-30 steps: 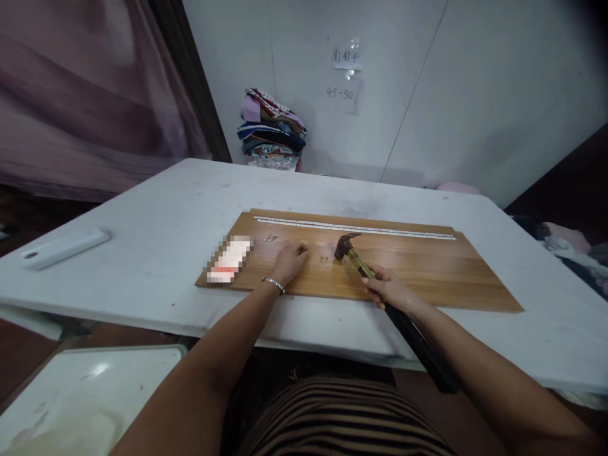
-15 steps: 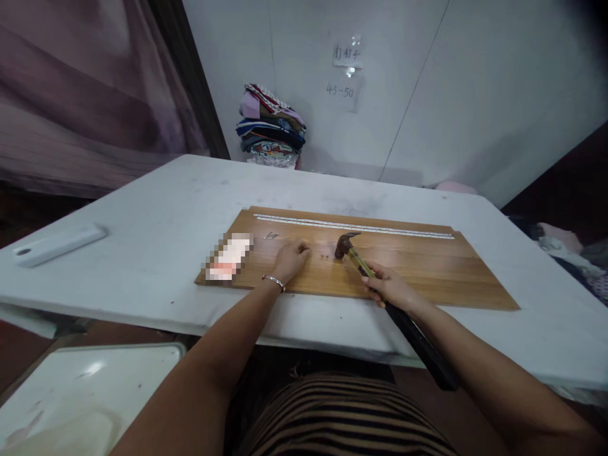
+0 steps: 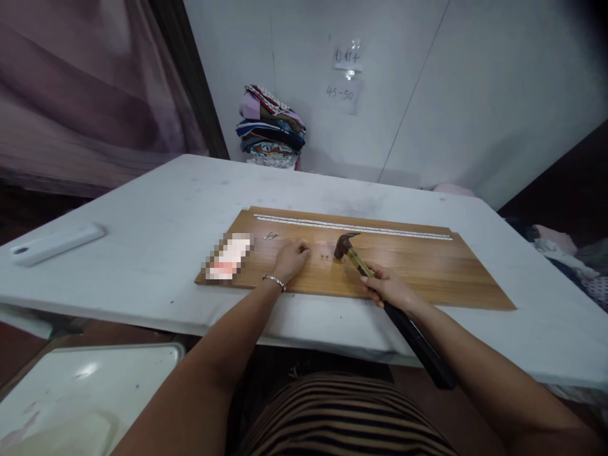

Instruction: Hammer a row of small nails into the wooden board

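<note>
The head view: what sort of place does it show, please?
Perhaps a room in a home, used as an improvised workspace: a stack of folded clothes, a pinkish curtain at the left, and a claw hammer in the right hand.

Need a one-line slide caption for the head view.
Right hand grips a claw hammer over a wooden board; left hand, pinched closed, near loose nails.
</note>
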Motion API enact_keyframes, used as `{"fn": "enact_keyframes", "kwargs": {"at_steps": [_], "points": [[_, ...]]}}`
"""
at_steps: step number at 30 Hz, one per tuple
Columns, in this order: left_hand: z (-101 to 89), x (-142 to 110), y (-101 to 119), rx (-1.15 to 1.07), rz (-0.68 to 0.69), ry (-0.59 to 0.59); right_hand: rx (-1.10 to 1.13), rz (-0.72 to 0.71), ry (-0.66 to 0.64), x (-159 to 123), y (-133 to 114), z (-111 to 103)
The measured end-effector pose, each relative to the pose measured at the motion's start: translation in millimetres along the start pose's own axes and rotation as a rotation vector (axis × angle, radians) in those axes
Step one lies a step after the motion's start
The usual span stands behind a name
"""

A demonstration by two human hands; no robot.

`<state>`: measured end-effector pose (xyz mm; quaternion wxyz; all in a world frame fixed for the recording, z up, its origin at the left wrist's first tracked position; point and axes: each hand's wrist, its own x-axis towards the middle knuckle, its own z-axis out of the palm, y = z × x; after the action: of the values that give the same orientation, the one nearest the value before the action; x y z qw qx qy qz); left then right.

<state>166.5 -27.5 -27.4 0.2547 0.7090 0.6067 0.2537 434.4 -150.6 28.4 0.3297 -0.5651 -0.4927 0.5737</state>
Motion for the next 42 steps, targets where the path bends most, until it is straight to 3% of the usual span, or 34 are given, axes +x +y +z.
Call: {"fn": "enact_keyframes", "kwargs": {"at_steps": [24,42], "points": [[0.7,0.6,-0.2,0.004,-0.026,0.008,0.021,0.037,0.009,-0.7,-2.5,-0.3],[1.3,1.2,1.6,0.014,-0.020,0.017,0.036,-0.021,-0.022,1.9,5.3,-2.4]]}}
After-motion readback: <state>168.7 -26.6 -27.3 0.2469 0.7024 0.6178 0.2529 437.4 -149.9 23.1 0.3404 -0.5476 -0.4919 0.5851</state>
